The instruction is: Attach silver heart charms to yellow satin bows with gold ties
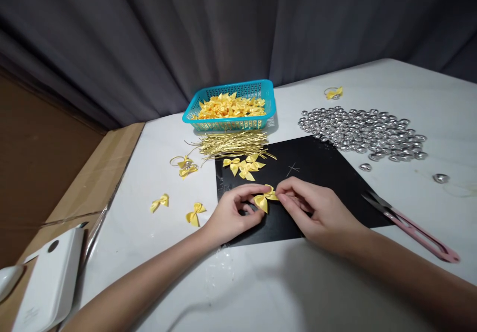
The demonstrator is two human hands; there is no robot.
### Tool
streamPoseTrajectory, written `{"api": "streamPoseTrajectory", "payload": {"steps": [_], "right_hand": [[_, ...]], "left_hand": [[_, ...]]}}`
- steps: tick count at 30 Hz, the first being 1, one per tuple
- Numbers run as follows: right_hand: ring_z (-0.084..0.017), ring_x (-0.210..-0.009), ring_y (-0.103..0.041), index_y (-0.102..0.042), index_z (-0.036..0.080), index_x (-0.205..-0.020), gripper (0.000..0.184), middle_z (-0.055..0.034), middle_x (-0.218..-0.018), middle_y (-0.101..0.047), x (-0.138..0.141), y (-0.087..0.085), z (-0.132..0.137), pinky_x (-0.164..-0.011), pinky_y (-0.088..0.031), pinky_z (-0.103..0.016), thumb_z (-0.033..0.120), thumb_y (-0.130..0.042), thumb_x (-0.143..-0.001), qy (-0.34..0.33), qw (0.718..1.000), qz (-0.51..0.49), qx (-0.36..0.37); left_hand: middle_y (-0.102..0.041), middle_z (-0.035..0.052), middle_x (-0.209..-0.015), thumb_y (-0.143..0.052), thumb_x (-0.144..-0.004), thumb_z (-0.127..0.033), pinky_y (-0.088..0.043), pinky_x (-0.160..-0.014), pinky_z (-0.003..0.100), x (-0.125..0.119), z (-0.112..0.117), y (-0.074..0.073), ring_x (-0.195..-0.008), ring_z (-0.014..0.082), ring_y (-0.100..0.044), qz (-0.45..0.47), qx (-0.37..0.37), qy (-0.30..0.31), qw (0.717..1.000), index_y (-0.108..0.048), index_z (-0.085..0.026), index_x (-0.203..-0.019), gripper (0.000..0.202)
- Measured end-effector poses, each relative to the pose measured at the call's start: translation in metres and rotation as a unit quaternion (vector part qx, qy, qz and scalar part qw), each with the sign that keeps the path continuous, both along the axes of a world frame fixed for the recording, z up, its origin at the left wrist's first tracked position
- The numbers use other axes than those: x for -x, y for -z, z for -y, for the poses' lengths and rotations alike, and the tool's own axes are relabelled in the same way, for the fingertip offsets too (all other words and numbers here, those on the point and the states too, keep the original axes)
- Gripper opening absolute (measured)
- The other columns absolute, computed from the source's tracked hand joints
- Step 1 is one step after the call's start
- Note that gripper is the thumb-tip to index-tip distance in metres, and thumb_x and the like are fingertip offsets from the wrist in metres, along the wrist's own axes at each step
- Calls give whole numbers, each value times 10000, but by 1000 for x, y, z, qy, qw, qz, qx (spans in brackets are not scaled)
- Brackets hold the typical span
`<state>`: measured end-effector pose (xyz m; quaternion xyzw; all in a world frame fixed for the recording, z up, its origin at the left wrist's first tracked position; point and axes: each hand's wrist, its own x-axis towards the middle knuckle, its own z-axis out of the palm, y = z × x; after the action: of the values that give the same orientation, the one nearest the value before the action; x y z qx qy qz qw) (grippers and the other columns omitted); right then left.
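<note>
1. The left hand and right hand meet over the square black mat, fingertips of both pinched on one small yellow satin ribbon bow.
2. Loose yellow bows lie just beyond.
3. Farther back, gold wire ties lie before a turquoise plastic basket.

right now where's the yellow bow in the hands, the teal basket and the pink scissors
yellow bow (263, 200), head view, on its lower left loop
teal basket (194, 111), head view, on the left rim
pink scissors (421, 235), head view, on the pink handle
</note>
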<state>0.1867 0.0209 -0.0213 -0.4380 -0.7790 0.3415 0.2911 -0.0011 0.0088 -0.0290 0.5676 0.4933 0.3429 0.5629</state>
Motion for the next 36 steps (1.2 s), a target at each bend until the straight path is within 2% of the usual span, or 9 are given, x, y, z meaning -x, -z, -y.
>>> {"api": "streamPoseTrajectory", "payload": {"steps": [3, 6, 11, 14, 19, 23, 27, 30, 36], "right_hand": [[-99, -487, -365, -520, 214, -792, 163, 36, -583, -417, 2, -4, -2, -434, -285, -218, 328, -453, -887, 34, 994, -79, 71], [-110, -537, -404, -531, 208, -759, 162, 20, -613, -441, 0, -13, -6, -469, -325, -225, 344, -511, -846, 62, 984, -140, 94], [-101, -472, -356, -555, 216, -750, 155, 32, -573, -418, -7, -28, -11, -428, -296, -241, 346, -536, -831, 107, 971, -185, 106], [-110, -517, -432, -573, 214, -774, 117, 10, -607, -483, -7, -26, -6, -454, -340, -230, 300, -533, -843, 122, 980, -156, 30], [-79, -438, -433, -599, 213, -848, 75, 34, -568, -544, -3, -14, 4, -410, -311, -196, 206, -525, -853, 70, 990, -72, -97], [-70, -436, -437, -587, 201, -866, 80, 40, -574, -551, -4, -11, 5, -417, -312, -186, 181, -510, -870, 47, 992, -52, -104], [-56, -391, -315, -579, 194, -852, 82, 68, -543, -496, -3, -11, 4, -383, -262, -186, 152, -510, -869, 28, 992, -40, -115], [-50, -397, -321, -589, 185, -865, 103, 52, -618, -576, -2, -10, 6, -399, -267, -193, 109, -521, -859, 6, 981, -3, -194], [-74, -523, -543, -636, 180, -894, 146, 21, -679, -623, -2, -12, 13, -492, -380, -184, 132, -498, -888, 32, 941, 46, -335]], "left_hand": [[-608, 102, -1262, -672, -674, -98, -507, -747, 267, 2, 0, -5, -962, 186, -619, -25, -38, 29, 999, -643, -169, -1143, 475], [-669, 75, -1184, -645, -788, -182, -434, -967, 356, 9, -2, -18, -1123, 210, -563, -72, -145, 64, 985, -668, -197, -1125, 338], [-758, 37, -928, -590, -852, -168, -513, -837, 307, 17, -8, -44, -900, 166, -665, -135, -245, 23, 960, -745, -189, -885, 160], [-757, 42, -932, -676, -765, -130, -544, -691, 237, 16, -6, -52, -845, 156, -684, -99, -211, -20, 972, -747, -175, -865, 131], [-735, 66, -1010, -727, -714, -152, -523, -575, 162, 12, -1, -54, -767, 119, -667, -42, -119, -24, 992, -742, -156, -916, 203], [-729, 59, -948, -748, -676, -141, -486, -524, 124, 12, -3, -52, -602, 49, -595, -29, -69, -53, 996, -736, -132, -905, 229], [-712, 32, -846, -756, -643, -110, -431, -464, 94, 10, -4, -49, -466, -12, -487, -21, -12, -57, 998, -734, -121, -909, 267], [-709, 28, -867, -753, -630, -89, -437, -465, 86, 7, -1, -51, -460, -22, -491, -5, 5, -64, 998, -732, -117, -895, 267], [-710, 38, -858, -774, -608, -98, -434, -455, 72, -2, 6, -57, -466, -20, -495, -5, 15, -70, 997, -741, -113, -873, 267]]}}
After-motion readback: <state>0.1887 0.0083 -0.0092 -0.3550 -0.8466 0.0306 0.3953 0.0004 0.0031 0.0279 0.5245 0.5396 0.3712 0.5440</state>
